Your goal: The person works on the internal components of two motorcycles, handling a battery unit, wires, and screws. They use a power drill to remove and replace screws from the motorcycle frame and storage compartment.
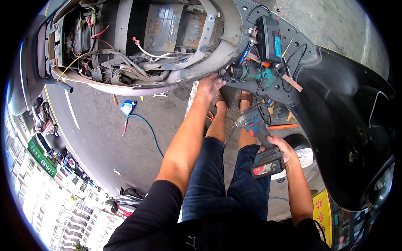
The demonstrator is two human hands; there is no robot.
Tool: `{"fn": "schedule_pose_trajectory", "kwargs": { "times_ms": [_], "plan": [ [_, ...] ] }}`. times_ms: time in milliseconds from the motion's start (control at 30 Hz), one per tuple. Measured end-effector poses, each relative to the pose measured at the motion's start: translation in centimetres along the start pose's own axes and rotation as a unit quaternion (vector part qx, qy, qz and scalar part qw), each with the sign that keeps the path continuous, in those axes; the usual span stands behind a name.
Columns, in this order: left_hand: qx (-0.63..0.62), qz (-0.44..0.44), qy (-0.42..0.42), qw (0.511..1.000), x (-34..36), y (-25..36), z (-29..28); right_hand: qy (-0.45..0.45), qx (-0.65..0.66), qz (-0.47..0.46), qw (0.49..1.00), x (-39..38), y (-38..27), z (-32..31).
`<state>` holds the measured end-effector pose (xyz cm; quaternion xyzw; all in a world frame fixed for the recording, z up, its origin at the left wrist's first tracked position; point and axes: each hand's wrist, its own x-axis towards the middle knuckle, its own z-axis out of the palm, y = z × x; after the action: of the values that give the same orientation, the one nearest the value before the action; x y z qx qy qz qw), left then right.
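In my right hand (285, 149) is a grey and blue cordless impact driver (256, 124), gripped by its handle, with a red and black battery at its base. Its nose points up and left toward the scooter. My left hand (210, 87) is at the lower edge of the scooter body (180, 78), fingers curled together; whatever lies between them is too small to tell. The seat is off, and loose wires (132, 69) run through the open frame. A teal and black power tool (264, 76) lies on the footboard next to a black box with a cable (268, 39).
A screwdriver (287, 47) and cables lie on the footboard. An orange-handled tool (283, 126) is beside the black front panel (347, 121). On the ground are a blue jug (128, 107), a green hose (146, 123) and a wrench (160, 95). A yellow sign (321, 215) stands lower right.
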<state>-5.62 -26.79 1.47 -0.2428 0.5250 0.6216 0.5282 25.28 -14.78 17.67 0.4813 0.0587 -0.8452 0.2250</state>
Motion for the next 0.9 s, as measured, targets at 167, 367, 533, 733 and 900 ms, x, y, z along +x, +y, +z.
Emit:
{"fn": "schedule_pose_trajectory", "kwargs": {
  "times_ms": [167,367,533,733,900],
  "plan": [
    [0.718,0.242,0.013,0.653,2.1,-0.5,2.1,-0.012,0.147,0.014,0.989,1.6,1.8,-1.2],
    [0.771,0.235,-0.036,0.591,7.2,-1.5,-2.7,-0.09,-0.006,-0.021,0.996,2.0,0.5,0.2],
    [0.541,0.077,-0.007,0.838,2.0,0.2,4.1,-0.027,-0.088,-0.03,0.995,-0.1,-1.4,1.0],
    [0.381,0.159,0.039,0.91,-6.8,3.7,1.1,0.109,-0.217,-0.05,0.969,3.3,-2.3,1.2],
    [0.207,0.12,0.069,0.969,-15.8,4.2,-2.7,0.092,-0.065,-0.006,0.994,2.6,-3.6,3.1]
  ]
}}
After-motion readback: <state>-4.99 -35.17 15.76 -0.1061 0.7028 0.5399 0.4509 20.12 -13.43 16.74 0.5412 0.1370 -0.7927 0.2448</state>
